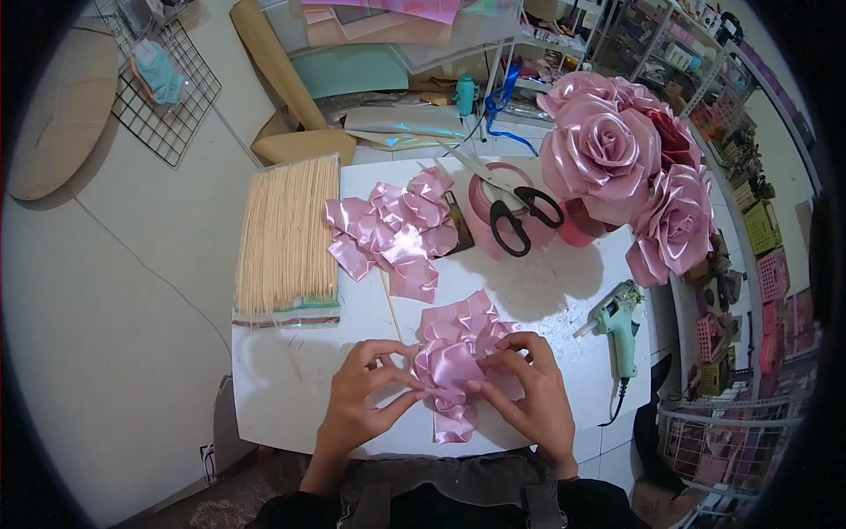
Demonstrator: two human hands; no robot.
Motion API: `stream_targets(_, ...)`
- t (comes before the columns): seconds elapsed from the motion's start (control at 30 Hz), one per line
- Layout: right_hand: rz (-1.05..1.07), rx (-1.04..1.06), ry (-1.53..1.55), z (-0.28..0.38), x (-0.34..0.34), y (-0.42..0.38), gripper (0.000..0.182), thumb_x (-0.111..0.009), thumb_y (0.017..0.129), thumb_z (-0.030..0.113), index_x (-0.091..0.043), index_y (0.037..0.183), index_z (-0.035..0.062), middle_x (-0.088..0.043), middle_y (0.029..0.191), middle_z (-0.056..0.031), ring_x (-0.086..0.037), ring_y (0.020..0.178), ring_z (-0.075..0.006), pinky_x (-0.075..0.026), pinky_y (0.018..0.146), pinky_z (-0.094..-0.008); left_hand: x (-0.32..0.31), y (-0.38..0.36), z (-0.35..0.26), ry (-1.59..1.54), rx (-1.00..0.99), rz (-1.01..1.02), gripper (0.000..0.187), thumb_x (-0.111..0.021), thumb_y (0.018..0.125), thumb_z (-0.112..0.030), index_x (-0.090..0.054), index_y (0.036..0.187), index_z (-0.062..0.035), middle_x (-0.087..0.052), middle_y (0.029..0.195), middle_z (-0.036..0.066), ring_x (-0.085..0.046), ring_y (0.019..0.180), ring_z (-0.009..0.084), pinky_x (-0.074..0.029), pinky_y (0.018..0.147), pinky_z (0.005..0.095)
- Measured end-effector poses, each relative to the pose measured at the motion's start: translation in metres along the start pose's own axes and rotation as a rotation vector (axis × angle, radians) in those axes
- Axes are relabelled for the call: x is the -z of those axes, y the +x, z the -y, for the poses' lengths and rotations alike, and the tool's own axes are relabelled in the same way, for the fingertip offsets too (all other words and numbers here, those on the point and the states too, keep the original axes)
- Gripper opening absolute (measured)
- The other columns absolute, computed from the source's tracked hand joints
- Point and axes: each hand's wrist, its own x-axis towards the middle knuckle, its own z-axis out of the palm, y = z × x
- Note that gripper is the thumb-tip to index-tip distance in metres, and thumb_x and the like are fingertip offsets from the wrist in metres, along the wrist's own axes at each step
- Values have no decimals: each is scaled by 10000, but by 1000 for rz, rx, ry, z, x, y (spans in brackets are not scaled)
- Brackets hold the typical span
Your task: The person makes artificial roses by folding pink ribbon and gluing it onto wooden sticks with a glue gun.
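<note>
Near the table's front edge lies a bunch of pink satin ribbon petals (451,361), with both hands on it. My left hand (368,392) pinches the petals' left edge between thumb and fingertips. From the other side, my right hand (529,383) grips the right edge, its thumb and index finger closed on the satin. Just beyond is a second heap of pink ribbon petals (397,225), shiny and loosely overlapping. A thin wooden stick (390,304) lies between the two heaps.
A bag of wooden skewers (289,234) lies at the left. Black-handled scissors (515,198) rest on a ribbon roll (480,198). Large pink ribbon roses (608,150) stand at the back right. A mint glue gun (620,326) with a black cord lies at the right edge.
</note>
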Motion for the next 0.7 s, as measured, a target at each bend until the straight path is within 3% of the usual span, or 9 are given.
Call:
stream_targets(0.13,14,6,-7,1,-1,0,198,-666,676,131,-600,831,27,-486,923,-119,-480,851,-265,-413,694,-322,7,-4,-2,112,-189,-84,216,-751,534,-62,-634,689,-158,-567,889,26,-492,682,154,-396,564,254)
stream_targets(0.2,20,-22,44,1,-1,0,160,-656,681,104,-604,808,21,-486,915,-112,-478,845,-256,-410,695,-321,3,-6,-1,206,-393,-316,243,-760,522,-65,-642,687,-200,-568,853,11,-479,641,147,-382,531,257)
stream_targets(0.3,-45,11,105,1,-1,0,142,-660,668,75,-609,787,19,-514,884,-101,-501,833,-240,-420,668,-315,4,-10,0,311,-501,-401,273,-776,495,-69,-652,692,-212,-551,834,-2,-472,618,149,-371,509,254)
stream_targets(0.53,-262,88,217,5,3,-7,179,-697,600,2,-636,766,29,-587,807,-92,-590,696,-193,-474,567,-239,-1,-18,3,316,-542,-553,290,-801,472,-80,-657,689,-207,-514,792,-14,-450,574,135,-364,497,252)
stream_targets(0.63,-443,394,123,-4,1,-10,206,-702,588,-29,-647,780,24,-608,828,-125,-613,692,-171,-499,549,-231,1,-17,4,359,-624,-560,278,-799,482,-67,-641,678,-187,-511,801,-8,-451,561,133,-364,484,259)
stream_targets(0.7,-474,436,133,-4,0,-11,210,-704,587,-31,-649,781,27,-608,832,-130,-614,698,-177,-506,558,-233,3,-15,3,392,-597,-529,256,-782,496,-44,-624,648,-175,-512,810,-8,-458,564,132,-365,470,262)
